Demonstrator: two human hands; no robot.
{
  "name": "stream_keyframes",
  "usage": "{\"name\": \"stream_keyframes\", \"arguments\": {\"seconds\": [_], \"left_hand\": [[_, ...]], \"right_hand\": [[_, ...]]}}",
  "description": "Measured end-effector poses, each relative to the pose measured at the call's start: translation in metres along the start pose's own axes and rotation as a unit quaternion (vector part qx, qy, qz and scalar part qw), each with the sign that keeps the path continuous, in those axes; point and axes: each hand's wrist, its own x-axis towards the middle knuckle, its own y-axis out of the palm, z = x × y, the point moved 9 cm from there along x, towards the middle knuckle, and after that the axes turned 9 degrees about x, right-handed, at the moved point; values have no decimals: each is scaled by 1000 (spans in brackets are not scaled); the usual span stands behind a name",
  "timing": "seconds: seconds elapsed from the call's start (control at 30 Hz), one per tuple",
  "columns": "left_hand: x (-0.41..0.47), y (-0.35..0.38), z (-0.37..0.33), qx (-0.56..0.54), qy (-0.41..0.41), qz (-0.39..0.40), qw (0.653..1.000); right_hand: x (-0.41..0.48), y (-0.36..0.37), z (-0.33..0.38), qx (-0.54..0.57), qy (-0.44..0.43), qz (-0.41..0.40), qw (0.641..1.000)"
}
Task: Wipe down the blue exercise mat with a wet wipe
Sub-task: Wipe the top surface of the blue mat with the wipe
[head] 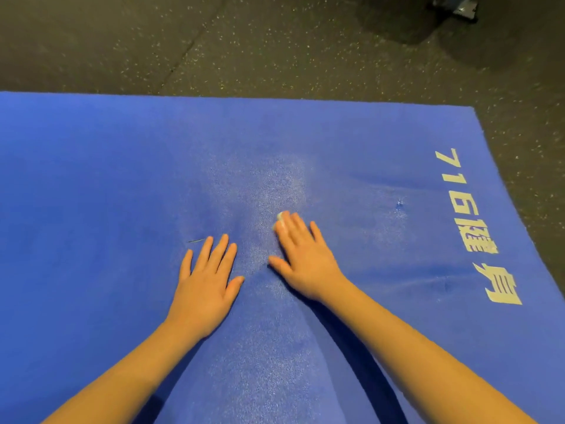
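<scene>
Your left hand lies flat on the mat. Your flat right hand presses the wipe, farther forward.

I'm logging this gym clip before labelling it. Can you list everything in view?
Blue foam exercise mat: one, blue, spread on the floor, fills most of the view.
Pale printed lettering: one line, off-white, along the mat's right edge.
Small white wet wipe: one, white, mid-mat, mostly hidden under the right fingertips.
Thin dark strand: one, dark, on the mat just beyond the left fingers.
Small nick: one, blue, in the mat right of the wipe.
Speckled rubber floor: one, dark grey, beyond the mat.
Grey metal object: one, grey, top right, cut off, unidentifiable.
Left hand: one, flat on the mat.
Right hand: one, straight fingers pressing the wipe.
</scene>
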Motion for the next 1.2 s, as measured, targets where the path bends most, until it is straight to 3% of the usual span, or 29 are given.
{"name": "stream_keyframes", "arguments": {"seconds": [0.1, 0.23, 0.3, 0.43, 0.5, 0.67, 0.73, 0.87, 1.07, 1.2], "left_hand": [[2, 0, 1, 2, 3, 0, 1000], [7, -3, 3, -16, 15, -29, 999], [15, -10, 4, -31, 21, -44, 998], [56, -31, 8, -25, 40, -68, 997], [78, -38, 14, -20, 36, -56, 998], [93, -29, 20, 37, 44, -29, 998], [93, -30, 18, 46, 44, -38, 997], [102, -41, 22, 45, 76, -39, 995], [138, -54, 33, 31, 68, 13, 997], [142, -49, 28, 43, 71, 13, 996]], "right_hand": [[10, -7, -5, -58, -82, 25, 995], [57, -49, -61, -55, 84, -62, 993], [72, -50, -59, -30, 122, -74, 989], [73, -26, -10, -55, -61, -6, 997], [77, -34, -21, -80, -84, -7, 993], [107, -69, -70, -34, 112, -94, 989], [113, -65, -55, -20, 93, -89, 991], [116, -60, -40, -84, -24, -47, 995], [159, -100, -91, -33, 156, -105, 982], [168, -85, -55, -70, 25, -48, 996]]}}
